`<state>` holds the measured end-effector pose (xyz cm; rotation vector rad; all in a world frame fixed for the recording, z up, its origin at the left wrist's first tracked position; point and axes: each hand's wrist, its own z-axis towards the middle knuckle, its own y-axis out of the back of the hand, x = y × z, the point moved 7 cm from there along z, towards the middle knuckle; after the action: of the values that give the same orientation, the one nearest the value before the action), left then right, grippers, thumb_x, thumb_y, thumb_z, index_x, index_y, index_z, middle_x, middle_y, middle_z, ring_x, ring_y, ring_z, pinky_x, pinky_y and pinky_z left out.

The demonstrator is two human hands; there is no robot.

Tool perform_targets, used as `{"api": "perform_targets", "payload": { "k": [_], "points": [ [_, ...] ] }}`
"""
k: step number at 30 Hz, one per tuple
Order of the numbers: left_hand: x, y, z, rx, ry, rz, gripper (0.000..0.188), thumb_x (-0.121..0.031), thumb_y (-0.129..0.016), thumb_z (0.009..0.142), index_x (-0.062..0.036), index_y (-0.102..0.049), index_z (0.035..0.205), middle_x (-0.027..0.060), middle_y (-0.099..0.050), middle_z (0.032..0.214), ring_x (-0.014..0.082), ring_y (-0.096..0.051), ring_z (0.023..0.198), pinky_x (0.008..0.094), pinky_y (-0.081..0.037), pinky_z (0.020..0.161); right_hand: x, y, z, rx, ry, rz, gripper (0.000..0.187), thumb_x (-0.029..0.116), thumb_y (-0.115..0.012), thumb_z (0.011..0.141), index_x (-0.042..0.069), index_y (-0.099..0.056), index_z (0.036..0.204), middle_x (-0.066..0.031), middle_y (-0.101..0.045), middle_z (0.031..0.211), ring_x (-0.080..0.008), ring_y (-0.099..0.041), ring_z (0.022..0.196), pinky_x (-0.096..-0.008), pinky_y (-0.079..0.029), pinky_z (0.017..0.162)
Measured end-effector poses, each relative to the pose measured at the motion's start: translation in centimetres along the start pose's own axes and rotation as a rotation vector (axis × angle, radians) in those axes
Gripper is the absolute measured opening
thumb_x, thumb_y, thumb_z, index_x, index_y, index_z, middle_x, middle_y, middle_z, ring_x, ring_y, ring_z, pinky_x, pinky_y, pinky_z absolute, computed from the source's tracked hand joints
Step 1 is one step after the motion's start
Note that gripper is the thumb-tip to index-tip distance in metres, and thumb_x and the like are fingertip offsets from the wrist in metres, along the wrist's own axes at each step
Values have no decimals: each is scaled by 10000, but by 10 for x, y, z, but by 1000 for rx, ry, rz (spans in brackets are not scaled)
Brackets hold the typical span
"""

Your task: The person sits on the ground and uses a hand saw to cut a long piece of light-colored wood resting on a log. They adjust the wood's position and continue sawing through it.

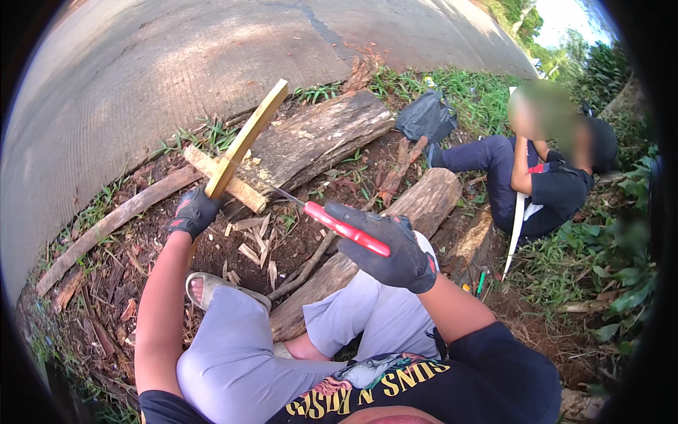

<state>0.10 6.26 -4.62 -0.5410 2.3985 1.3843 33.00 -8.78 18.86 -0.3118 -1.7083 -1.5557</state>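
My left hand (194, 211), in a black glove, is closed around the lower part of a curved yellowish strip of wood (257, 124). A shorter, pale wood block (246, 194) crosses that strip just above my fingers, over the near end of a thick split log (314, 141). My right hand (388, 244), also gloved, grips a tool by its red handle (346, 227). A thin metal blade (288, 196) runs from the handle toward the crossed wood; its exact kind and whether its tip touches the wood cannot be made out.
Wood chips (265, 247) litter the soil between my feet. A second log (424, 198) lies by my right leg. A black plastic bag (427, 116) rests beyond it. At right, another person (558, 177) sits with a long white curved piece (516, 233). Concrete paving (183, 63) lies beyond.
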Motion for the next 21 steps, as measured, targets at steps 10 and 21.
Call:
{"api": "perform_targets", "payload": {
  "k": [10,21],
  "points": [
    [-1,3,-7,-44,-53,43,457,-340,-655,915,2,-759,1200,315,-746,1166,449,-740,1104,525,-588,964,13,-7,0,-32,47,-26,548,117,-769,935,76,-654,1470,-190,-733,1366,-365,-747,1184,-430,-593,977],
    [-20,3,-8,180,112,542,565,-421,-700,904,-75,-676,1350,236,-733,1306,400,-717,1210,498,-568,1035,-26,-29,-54,-109,-47,237,525,181,-692,1005,80,-611,1514,-203,-699,1415,-372,-697,1262,-452,-560,1030]
  ]
}}
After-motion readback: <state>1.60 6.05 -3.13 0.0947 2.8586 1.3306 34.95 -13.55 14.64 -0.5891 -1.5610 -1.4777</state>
